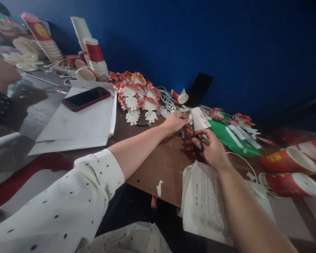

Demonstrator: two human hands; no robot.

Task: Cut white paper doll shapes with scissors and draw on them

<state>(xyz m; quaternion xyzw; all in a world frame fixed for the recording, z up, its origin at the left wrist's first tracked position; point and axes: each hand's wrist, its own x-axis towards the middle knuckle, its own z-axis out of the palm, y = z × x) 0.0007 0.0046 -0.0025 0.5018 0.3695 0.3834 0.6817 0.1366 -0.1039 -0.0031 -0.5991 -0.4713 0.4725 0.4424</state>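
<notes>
My right hand (212,146) is closed round the black handles of a pair of scissors (198,142), whose blades point away from me. A piece of white paper (201,119) lies against the blades. Its left edge is pinched in the fingers of my left hand (176,123), close beside the blades; the fingertips are partly hidden. Left of my hands sit several small white paper figures (131,102) with red and yellow frilled rims. Just right of the white paper is a green sheet (221,130) with white strips and a pink-tipped marker on it.
A phone (86,98) rests on a white folder (73,123) at left. Stacked paper cups (97,61) stand behind it; more red cups (289,160) lie at right. A printed paper bag (204,200) overhangs the table's (150,172) front edge. Another person's arm (2,73) shows far left.
</notes>
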